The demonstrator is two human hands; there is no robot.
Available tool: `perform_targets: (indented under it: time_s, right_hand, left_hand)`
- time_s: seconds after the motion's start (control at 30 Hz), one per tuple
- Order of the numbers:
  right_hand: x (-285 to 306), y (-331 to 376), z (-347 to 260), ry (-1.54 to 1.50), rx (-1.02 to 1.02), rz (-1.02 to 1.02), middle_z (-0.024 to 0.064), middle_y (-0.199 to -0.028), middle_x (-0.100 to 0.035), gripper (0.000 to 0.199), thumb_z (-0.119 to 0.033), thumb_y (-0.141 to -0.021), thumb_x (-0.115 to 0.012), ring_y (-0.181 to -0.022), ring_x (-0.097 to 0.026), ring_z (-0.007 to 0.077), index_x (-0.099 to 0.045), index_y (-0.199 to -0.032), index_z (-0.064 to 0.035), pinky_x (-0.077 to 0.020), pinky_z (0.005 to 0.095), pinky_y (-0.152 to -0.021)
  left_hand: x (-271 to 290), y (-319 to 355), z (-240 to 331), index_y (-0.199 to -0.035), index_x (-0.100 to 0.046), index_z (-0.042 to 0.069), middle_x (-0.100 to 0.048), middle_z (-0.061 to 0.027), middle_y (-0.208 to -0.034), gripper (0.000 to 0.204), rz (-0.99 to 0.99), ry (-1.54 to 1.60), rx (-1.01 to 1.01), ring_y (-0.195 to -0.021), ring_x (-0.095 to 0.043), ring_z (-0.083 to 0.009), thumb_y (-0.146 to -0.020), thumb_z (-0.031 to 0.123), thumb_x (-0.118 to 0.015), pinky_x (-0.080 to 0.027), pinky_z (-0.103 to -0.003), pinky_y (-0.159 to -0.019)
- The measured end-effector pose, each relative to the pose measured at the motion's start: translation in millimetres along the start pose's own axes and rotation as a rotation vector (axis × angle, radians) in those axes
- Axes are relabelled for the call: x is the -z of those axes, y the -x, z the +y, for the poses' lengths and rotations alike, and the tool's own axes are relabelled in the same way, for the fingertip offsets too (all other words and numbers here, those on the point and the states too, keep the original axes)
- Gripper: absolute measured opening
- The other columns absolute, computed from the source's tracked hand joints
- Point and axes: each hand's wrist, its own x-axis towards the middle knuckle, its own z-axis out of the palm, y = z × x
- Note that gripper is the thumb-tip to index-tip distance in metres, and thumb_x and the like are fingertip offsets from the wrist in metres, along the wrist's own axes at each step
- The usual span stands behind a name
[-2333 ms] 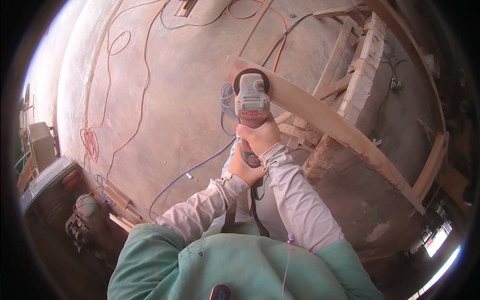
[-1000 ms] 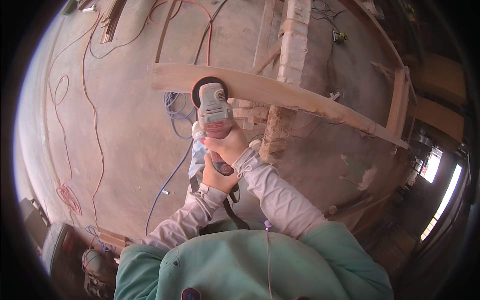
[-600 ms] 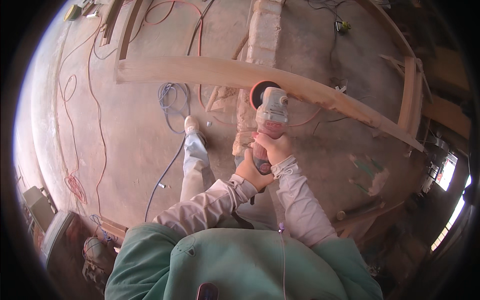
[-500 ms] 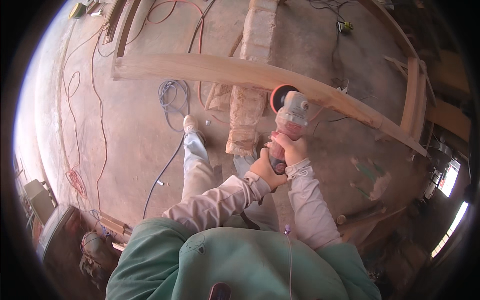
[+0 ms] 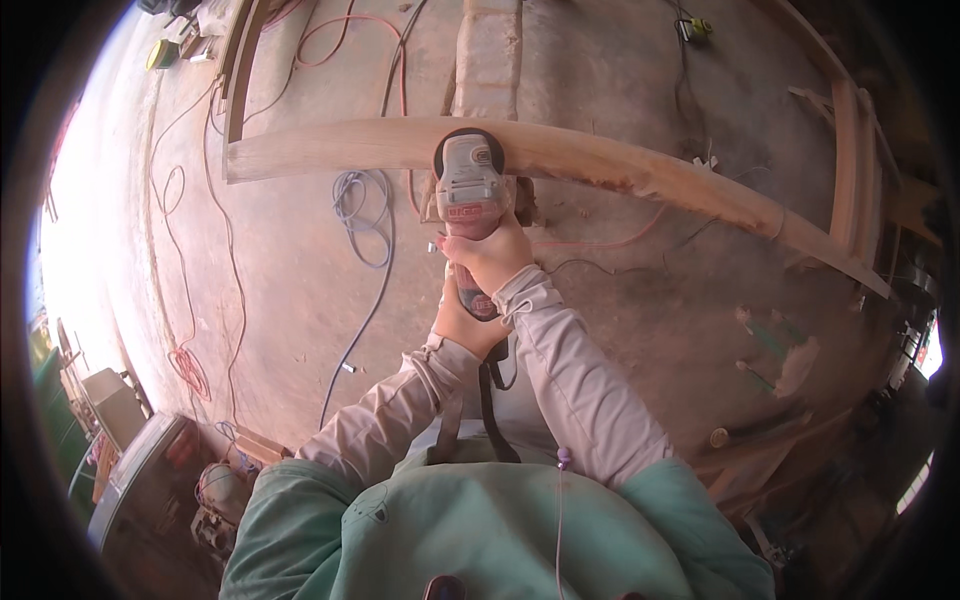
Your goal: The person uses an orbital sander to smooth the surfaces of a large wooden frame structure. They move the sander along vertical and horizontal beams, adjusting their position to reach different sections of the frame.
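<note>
Both hands grip a handheld power sander with a grey head, a reddish body and a round dark pad. My right hand wraps the body just behind the head. Lower down, my left hand closes round the rear of the handle. The pad lies over the long curved wooden beam, near its middle; whether it presses on the wood is hidden by the sander's head. Part of the beam's near edge, right of the sander, looks rough and darker.
A block-like support runs under the beam. A blue hose lies coiled on the floor, with red cords farther left. Wooden uprights stand at the beam's right end. A yellow-green tool lies far back.
Both hands have carried the sander left along the beam, and its head now points straight away from me. The whole view has shifted slightly too.
</note>
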Motion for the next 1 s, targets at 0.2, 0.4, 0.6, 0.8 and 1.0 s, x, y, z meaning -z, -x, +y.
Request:
perform_targets:
  time_s: [0.2,0.4,0.6,0.8,1.0]
  right_hand:
    - [73.4,36.8,-7.3,-0.318,-0.178,0.102,0.0084,-0.078,-0.064,0.024,-0.013,-0.076,-0.073,-0.065,-0.064,0.017,-0.062,-0.089,0.0038,-0.0536,0.0304,-0.06]
    - [36.3,25.0,-13.5,-0.279,-0.097,0.059,0.0092,-0.081,-0.065,0.027,-0.012,-0.074,-0.073,-0.066,-0.065,0.0182,-0.062,-0.093,0.0047,-0.0538,0.0312,-0.061]
    - [13.7,25.7,-11.5,-0.239,-0.11,0.013,0.0069,-0.081,-0.065,0.024,-0.007,-0.074,-0.071,-0.067,-0.064,0.015,-0.062,-0.094,0.0038,-0.0538,0.03,-0.061]
    - [5.0,33.2,-7.6,-0.271,-0.121,-0.06,0.0065,-0.083,-0.066,0.021,-0.006,-0.073,-0.072,-0.073,-0.064,0.0131,-0.062,-0.09,0.0025,-0.054,0.0304,-0.07]
    - [-61.1,9.5,-7.4,-0.076,-0.051,-0.039,0.0081,-0.085,-0.067,0.047,-0.016,-0.064,-0.079,-0.077,-0.063,0.0153,-0.057,-0.102,0.0024,-0.0506,0.0298,-0.07]
  left_hand:
    - [-39.0,6.5,32.0,-0.113,-0.038,0.001,-0.063,-0.0234,-0.092,0.075,-0.311,-0.253,0.195,-0.088,-0.064,-0.0375,-0.061,0.035,-0.08,-0.051,-0.042,-0.075]
    - [-10.5,2.2,19.6,-0.11,-0.037,0.003,-0.063,-0.0233,-0.083,0.074,-0.204,-0.159,0.138,-0.079,-0.065,-0.0397,-0.062,0.038,-0.079,-0.051,-0.043,-0.07]
    - [12.4,4.8,23.8,-0.112,-0.036,0.002,-0.064,-0.0209,-0.084,0.072,-0.265,-0.094,0.249,-0.079,-0.067,-0.0344,-0.063,0.034,-0.079,-0.052,-0.042,-0.068]
    - [22.8,14.5,12.8,-0.114,-0.036,0.002,-0.064,-0.0232,-0.09,0.074,-0.222,-0.104,0.231,-0.083,-0.065,-0.0387,-0.062,0.033,-0.077,-0.052,-0.042,-0.072]
    - [64.6,3.5,14.0,-0.117,-0.044,0.001,-0.062,-0.0141,-0.106,0.075,-0.023,0.073,0.129,-0.097,-0.062,-0.021,-0.061,0.03,-0.085,-0.049,-0.034,-0.083]
